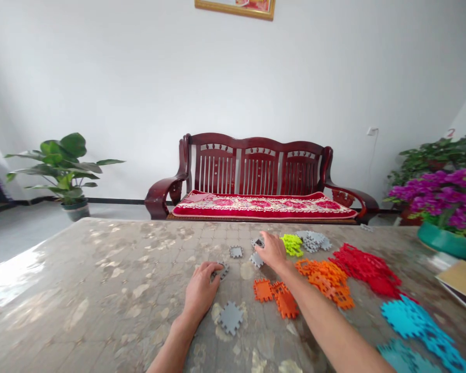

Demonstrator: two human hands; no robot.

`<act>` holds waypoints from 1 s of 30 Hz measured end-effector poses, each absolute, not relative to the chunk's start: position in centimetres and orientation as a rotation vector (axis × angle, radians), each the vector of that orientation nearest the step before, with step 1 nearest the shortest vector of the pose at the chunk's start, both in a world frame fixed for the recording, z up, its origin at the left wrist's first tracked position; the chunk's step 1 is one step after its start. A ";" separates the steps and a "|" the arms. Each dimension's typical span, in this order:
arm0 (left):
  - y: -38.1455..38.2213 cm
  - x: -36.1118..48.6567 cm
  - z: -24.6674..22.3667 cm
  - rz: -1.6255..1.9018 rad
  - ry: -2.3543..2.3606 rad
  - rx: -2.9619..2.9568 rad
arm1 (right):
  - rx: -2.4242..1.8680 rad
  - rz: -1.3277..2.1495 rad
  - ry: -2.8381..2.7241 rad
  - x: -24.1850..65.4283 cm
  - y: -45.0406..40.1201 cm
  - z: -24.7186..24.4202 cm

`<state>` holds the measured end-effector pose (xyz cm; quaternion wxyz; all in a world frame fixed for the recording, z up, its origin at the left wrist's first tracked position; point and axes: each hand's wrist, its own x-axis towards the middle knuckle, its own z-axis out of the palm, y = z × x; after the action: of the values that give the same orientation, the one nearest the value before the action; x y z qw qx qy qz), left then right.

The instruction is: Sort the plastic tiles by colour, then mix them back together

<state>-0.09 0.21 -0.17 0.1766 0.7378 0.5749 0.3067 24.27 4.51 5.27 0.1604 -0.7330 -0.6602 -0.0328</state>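
My left hand [202, 285] rests low over the table, its fingers curled round a grey toothed puzzle tile [224, 271] that they partly hide. Farther forward, my right hand [272, 249] has thumb and fingers on another grey tile [258, 242] with a dark opening. Just under that hand lies a flat grey tile [257, 260]. A grey square tile [236, 252] sits between the hands, and a larger-looking one [230, 317] lies nearer to me. Several orange tiles [263, 290] lie beside my right forearm.
Piles of lime-green tiles [292, 245], grey tiles [314, 241], orange tiles [328, 280], red tiles [365, 267] and blue tiles [415, 321] spread along the right. A teal flower pot [448, 241] and a tan booklet [464, 280] stand at the right edge. Beyond the table is a wooden bench [258, 168].
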 end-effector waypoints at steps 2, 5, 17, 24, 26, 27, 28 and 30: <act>0.3 -0.1 -0.2 0.864 1.630 2.089 | -2.062 -0.083 -1.925 24.5 3.3 5.1; 0.3 -0.2 -0.2 0.857 1.630 2.097 | -2.049 -0.069 -1.975 24.6 1.5 4.6; 0.5 -0.4 -0.3 0.846 1.626 2.139 | -2.078 0.013 -2.025 23.4 0.9 4.3; 0.5 -0.5 -0.2 0.861 1.622 2.139 | -2.008 0.052 -1.990 25.4 -0.2 4.7; 0.5 -0.5 -0.3 0.854 1.625 2.139 | -1.997 0.028 -1.931 27.5 -0.3 5.2; 0.6 -0.5 -0.4 0.853 1.627 2.141 | -2.002 0.011 -1.869 28.9 -0.1 5.4; 0.6 -0.6 -0.5 0.852 1.628 2.144 | -2.029 -0.004 -1.795 30.5 0.1 5.7; 0.8 -0.7 -0.8 0.859 1.631 2.145 | -2.139 0.007 -1.628 33.8 0.7 6.1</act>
<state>-0.67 0.76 -0.83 0.1560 0.7492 0.5696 0.2999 33.81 0.65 6.08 0.2250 -0.7753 -0.5901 0.0024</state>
